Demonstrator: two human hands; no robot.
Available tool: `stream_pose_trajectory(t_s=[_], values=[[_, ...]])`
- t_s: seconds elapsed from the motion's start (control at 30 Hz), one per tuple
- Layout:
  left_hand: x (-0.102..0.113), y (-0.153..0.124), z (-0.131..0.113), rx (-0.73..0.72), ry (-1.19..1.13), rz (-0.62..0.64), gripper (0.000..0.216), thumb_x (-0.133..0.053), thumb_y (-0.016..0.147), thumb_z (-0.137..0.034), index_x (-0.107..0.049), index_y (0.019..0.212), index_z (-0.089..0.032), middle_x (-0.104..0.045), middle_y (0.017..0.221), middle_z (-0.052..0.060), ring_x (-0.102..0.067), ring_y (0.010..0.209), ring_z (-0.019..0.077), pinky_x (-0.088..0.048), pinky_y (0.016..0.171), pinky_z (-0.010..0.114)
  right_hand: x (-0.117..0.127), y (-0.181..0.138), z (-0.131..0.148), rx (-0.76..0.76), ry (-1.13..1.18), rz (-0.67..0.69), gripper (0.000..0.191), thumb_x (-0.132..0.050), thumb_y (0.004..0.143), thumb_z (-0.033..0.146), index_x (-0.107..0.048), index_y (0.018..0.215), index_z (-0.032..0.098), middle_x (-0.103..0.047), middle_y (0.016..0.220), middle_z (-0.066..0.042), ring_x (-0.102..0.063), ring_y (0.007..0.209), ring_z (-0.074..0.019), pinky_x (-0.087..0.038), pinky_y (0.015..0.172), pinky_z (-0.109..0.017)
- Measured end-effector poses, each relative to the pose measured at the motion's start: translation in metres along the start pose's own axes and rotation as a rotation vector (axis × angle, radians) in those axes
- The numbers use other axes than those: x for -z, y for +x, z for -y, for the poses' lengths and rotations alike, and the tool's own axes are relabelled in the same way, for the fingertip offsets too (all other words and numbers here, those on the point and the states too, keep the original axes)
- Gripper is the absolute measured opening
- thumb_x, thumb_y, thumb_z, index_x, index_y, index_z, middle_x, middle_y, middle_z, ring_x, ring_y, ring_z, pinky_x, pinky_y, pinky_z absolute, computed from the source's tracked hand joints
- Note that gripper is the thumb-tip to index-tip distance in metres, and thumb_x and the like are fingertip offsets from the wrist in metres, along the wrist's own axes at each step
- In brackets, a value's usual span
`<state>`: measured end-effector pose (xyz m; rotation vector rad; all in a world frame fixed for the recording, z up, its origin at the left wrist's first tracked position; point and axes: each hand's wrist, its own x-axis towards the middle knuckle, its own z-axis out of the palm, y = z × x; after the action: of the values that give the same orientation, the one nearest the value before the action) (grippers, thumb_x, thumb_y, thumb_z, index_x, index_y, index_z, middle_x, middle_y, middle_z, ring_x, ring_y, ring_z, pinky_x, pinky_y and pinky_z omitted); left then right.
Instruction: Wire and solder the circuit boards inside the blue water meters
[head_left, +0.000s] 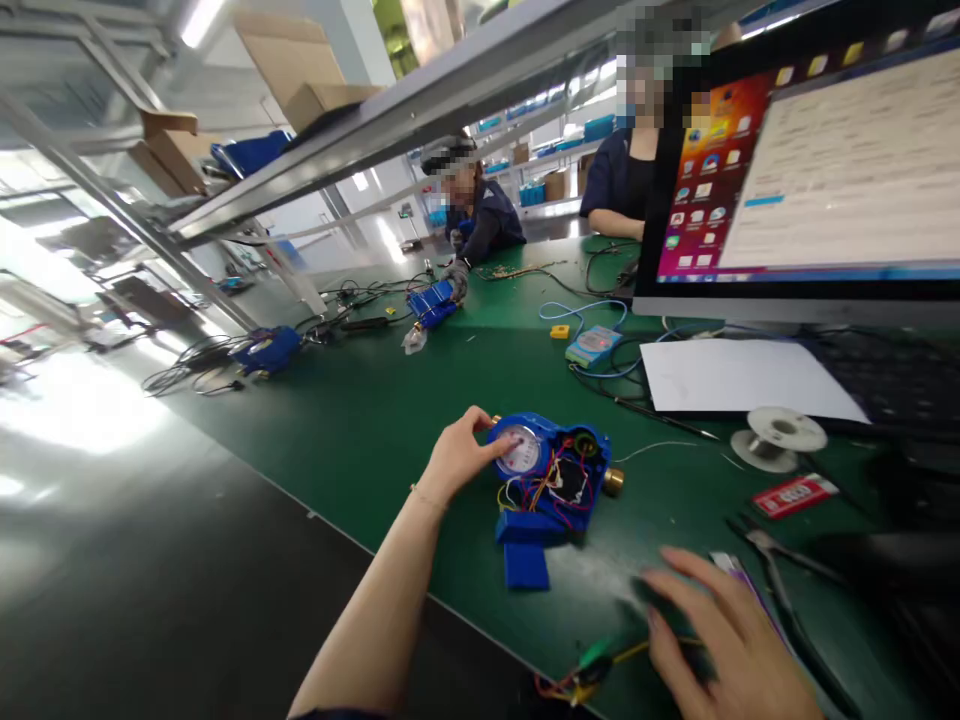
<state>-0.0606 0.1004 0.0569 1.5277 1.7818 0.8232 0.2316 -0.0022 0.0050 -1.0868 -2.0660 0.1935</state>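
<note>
My left hand (463, 455) grips the left end of a blue water meter (551, 470), its thumb across the round white dial (520, 452). The meter's housing lies opened, with coloured wires and a black part inside and a brass fitting (613, 482) on its right end. Below it are two blue pieces, including a small flat one (526, 567). My right hand (716, 635), slightly blurred, hovers low on the right with fingers apart and nothing visible in them. Beside its fingertips are thin wires with green and yellow ends (592, 665). Pliers (787, 600) lie just past that hand.
A monitor (810, 170), white paper (750, 380), a wire spool (780, 438) and a red label (793, 495) are on the right. A light-blue cabled box (592, 345) lies behind the meter. Two people are across the green table (337, 420); one gloved hand (456, 280) touches another blue device (431, 303).
</note>
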Motion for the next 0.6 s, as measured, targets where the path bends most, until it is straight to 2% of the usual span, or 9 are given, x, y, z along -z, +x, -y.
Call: stream_pose_trajectory(t_s=[0.03, 0.1, 0.17, 0.27, 0.33, 0.43, 0.5, 0.6], values=[[0.0, 0.009, -0.004, -0.054, -0.006, 0.018, 0.043, -0.072, 0.064, -0.045, -0.056, 0.094, -0.02, -0.066, 0.097, 0.004, -0.056, 0.105, 0.0233, -0.04, 0.093, 0.033, -0.002, 0.011, 0.0, -0.026, 0.005, -0.016, 0.02, -0.051, 0.085, 0.025, -0.058, 0.105, 0.024, -0.058, 0.107, -0.008, -0.059, 0.097, -0.0236, -0.052, 0.079, -0.039], [-0.003, 0.028, -0.011, -0.133, -0.028, 0.102, 0.042, -0.071, 0.065, -0.037, -0.059, 0.102, -0.02, -0.065, 0.108, 0.003, -0.054, 0.11, 0.0214, -0.038, 0.096, 0.029, -0.007, 0.029, 0.004, -0.103, 0.087, 0.063, 0.02, -0.048, 0.086, 0.028, -0.057, 0.102, 0.021, -0.06, 0.103, -0.007, -0.06, 0.094, -0.0215, -0.053, 0.077, -0.035], [-0.01, 0.045, -0.015, -0.156, -0.044, 0.177, 0.037, -0.062, 0.073, -0.036, -0.061, 0.104, -0.017, -0.066, 0.108, 0.004, -0.058, 0.103, 0.0199, -0.043, 0.09, 0.027, -0.016, 0.038, 0.011, -0.218, 0.2, 0.174, 0.022, -0.046, 0.085, 0.03, -0.058, 0.1, 0.02, -0.061, 0.098, -0.006, -0.061, 0.09, -0.02, -0.054, 0.076, -0.034], [-0.019, 0.053, -0.02, -0.119, -0.021, 0.206, 0.035, -0.048, 0.082, -0.04, -0.063, 0.098, -0.013, -0.068, 0.09, 0.005, -0.061, 0.081, 0.0181, -0.047, 0.073, 0.026, -0.03, 0.035, 0.02, -0.382, 0.306, 0.263, 0.029, -0.046, 0.085, 0.036, -0.056, 0.104, 0.017, -0.061, 0.097, -0.008, -0.06, 0.09, -0.0212, -0.052, 0.078, -0.036], [-0.022, 0.042, -0.021, -0.085, 0.019, 0.204, 0.035, -0.047, 0.082, -0.045, -0.063, 0.084, -0.014, -0.064, 0.075, 0.003, -0.058, 0.068, 0.0158, -0.045, 0.063, 0.025, -0.035, 0.029, 0.022, -0.445, 0.319, 0.228, 0.035, -0.046, 0.085, 0.04, -0.053, 0.11, 0.016, -0.059, 0.1, -0.009, -0.06, 0.092, -0.0219, -0.052, 0.079, -0.037], [-0.027, 0.009, -0.021, -0.033, 0.061, 0.216, 0.038, -0.046, 0.081, -0.055, -0.054, 0.072, -0.019, -0.056, 0.062, -0.002, -0.051, 0.057, 0.0128, -0.04, 0.052, 0.022, -0.033, 0.022, 0.018, -0.478, 0.263, 0.137, 0.04, -0.048, 0.085, 0.042, -0.047, 0.118, 0.018, -0.055, 0.109, -0.01, -0.058, 0.098, -0.0219, -0.051, 0.081, -0.036], [-0.032, -0.014, -0.02, 0.01, 0.07, 0.218, 0.041, -0.039, 0.083, -0.06, -0.048, 0.072, -0.022, -0.054, 0.063, -0.003, -0.05, 0.054, 0.0128, -0.037, 0.048, 0.022, -0.029, 0.02, 0.013, -0.464, 0.207, 0.079, 0.043, -0.052, 0.084, 0.042, -0.045, 0.119, 0.019, -0.053, 0.112, -0.01, -0.056, 0.101, -0.0227, -0.05, 0.083, -0.037], [-0.042, -0.038, -0.021, 0.059, 0.113, 0.177, 0.042, -0.033, 0.084, -0.062, -0.043, 0.07, -0.023, -0.053, 0.064, -0.001, -0.051, 0.057, 0.0157, -0.035, 0.05, 0.024, -0.023, 0.023, 0.004, -0.449, 0.15, 0.006, 0.042, -0.055, 0.082, 0.043, -0.047, 0.115, 0.019, -0.052, 0.11, -0.01, -0.054, 0.101, -0.0237, -0.048, 0.085, -0.038]])
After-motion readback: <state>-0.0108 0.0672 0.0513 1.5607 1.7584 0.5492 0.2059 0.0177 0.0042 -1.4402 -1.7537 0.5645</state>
